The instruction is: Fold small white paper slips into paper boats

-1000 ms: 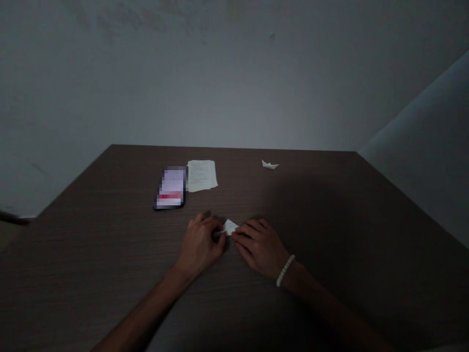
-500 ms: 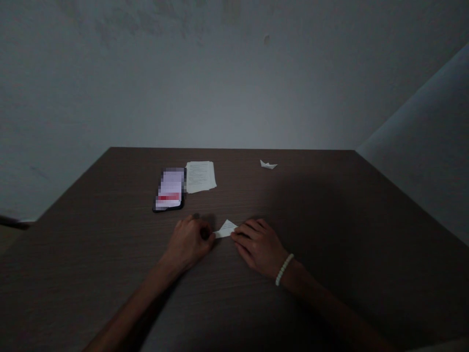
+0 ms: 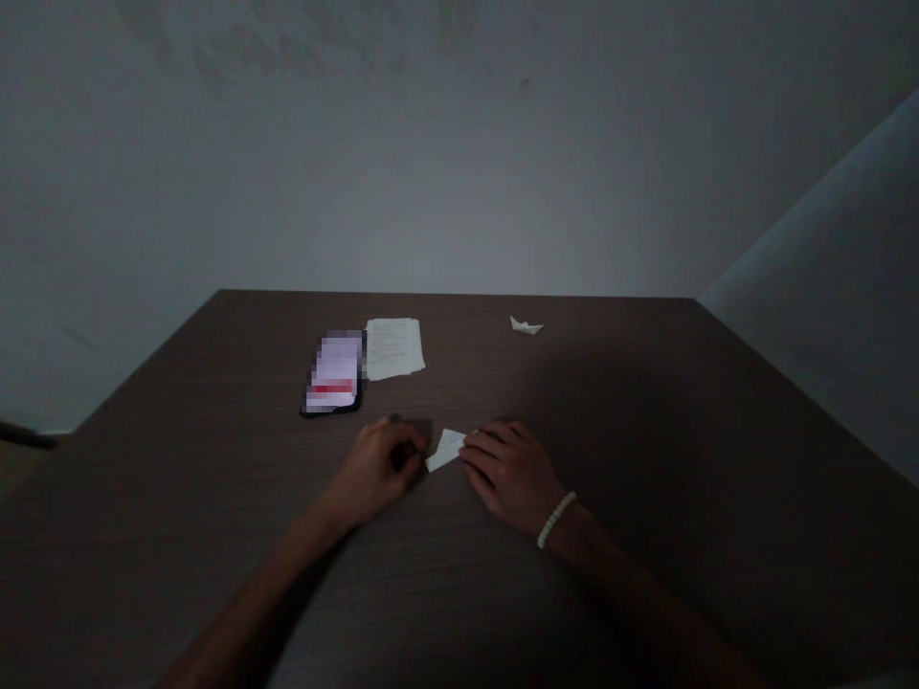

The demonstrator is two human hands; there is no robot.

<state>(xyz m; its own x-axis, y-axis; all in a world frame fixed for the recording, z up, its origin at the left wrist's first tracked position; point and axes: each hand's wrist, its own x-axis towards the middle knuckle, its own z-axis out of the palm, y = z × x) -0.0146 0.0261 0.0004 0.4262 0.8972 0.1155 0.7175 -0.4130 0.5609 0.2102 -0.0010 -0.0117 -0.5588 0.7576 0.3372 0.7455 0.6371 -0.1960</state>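
A small folded piece of white paper (image 3: 446,450) with faint printed lines lies on the table between my hands. My right hand (image 3: 511,471), with a beaded bracelet at the wrist, has its fingers closed over the paper's right end and hides that part. On the other side, my left hand (image 3: 382,467) is curled, thumb and forefinger close together at the paper's left corner. Whether those two fingertips pinch the corner or only rest beside it is hard to make out.
A phone (image 3: 333,371) with a lit, blurred screen lies at the left. Touching its right side is a stack of printed paper sheets (image 3: 393,346). Farther back to the right sits a small paper boat (image 3: 526,326). The brown table (image 3: 459,593) meets a grey wall behind.
The folded paper has turned, its left corner now lower and its visible part narrower. My left fingers have shifted slightly at that corner; my right hand has stayed on the other end.
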